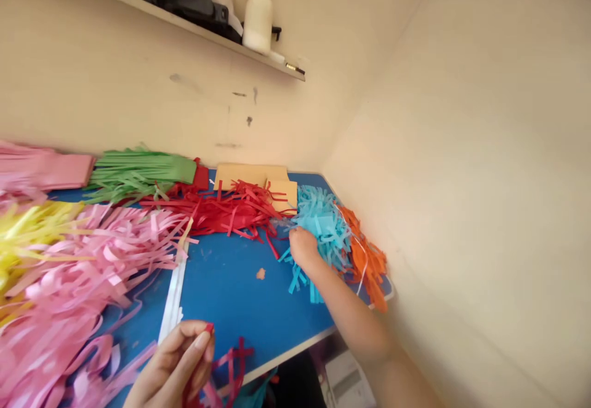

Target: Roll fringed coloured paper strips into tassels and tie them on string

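In the lower middle my left hand (182,356) pinches a folded piece of red paper (209,328) between thumb and fingertips. Red fringe strips (237,359) hang beside it, over the table's front edge. My right hand (303,247) is reached out to the left edge of a heap of light blue paper fringe (325,220), its fingers closed; what they grip, if anything, is hidden. Just left of that hand lies red paper fringe (231,211). Orange paper fringe (367,257) is to the right of the blue heap, with a thin white string (362,248) across it.
Pink fringe (74,285), yellow fringe (28,236) and green fringe (143,171) cover the left side of the blue table (258,309). Tan paper pieces (249,174) lie by the wall. A shelf (184,26) overhead carries a white bottle (258,17). The right wall adjoins the table.
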The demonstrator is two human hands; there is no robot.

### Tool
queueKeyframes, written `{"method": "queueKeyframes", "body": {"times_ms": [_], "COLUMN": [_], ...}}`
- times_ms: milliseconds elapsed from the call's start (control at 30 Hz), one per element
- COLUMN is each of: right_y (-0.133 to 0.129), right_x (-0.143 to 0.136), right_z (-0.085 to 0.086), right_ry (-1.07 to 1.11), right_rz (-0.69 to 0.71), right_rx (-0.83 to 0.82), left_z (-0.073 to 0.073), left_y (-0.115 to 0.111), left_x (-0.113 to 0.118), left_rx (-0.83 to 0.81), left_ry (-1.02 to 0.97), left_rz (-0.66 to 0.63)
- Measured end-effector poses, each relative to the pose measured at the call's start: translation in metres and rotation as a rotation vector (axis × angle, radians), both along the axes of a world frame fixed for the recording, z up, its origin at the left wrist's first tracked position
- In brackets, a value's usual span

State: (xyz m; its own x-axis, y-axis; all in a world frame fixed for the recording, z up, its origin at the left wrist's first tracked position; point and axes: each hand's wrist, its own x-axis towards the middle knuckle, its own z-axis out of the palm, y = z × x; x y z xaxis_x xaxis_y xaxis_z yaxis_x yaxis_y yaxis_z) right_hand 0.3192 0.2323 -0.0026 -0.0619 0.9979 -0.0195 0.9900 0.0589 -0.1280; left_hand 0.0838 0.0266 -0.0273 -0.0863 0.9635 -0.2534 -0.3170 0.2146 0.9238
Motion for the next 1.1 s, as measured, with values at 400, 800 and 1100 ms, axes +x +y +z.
{"method": "queueKeyframes", "body": {"times_ms": [400, 800, 1100], "right_y": [-0.171, -0.192, -0.192], "right_x": [-0.042, -0.039, -0.039], "right_z": [0.006, -0.009, -0.009], "right_ry": [1.269, 1.437, 1.323], "right_rz": [0.401, 0.15, 0.164], "right_rx": [-0.152, -0.135, -0.053], "left_z": [0.01, 0.022, 0.025], "left_y": [-0.005, -0.008, -0.005], "left_x": [0.012, 0.019, 0.016], "left_rx": [0.263, 0.544, 0.631], "left_ry": [0.584, 0.836, 0.882], "left_rz": [-0.078, -0.059, -0.115]}}
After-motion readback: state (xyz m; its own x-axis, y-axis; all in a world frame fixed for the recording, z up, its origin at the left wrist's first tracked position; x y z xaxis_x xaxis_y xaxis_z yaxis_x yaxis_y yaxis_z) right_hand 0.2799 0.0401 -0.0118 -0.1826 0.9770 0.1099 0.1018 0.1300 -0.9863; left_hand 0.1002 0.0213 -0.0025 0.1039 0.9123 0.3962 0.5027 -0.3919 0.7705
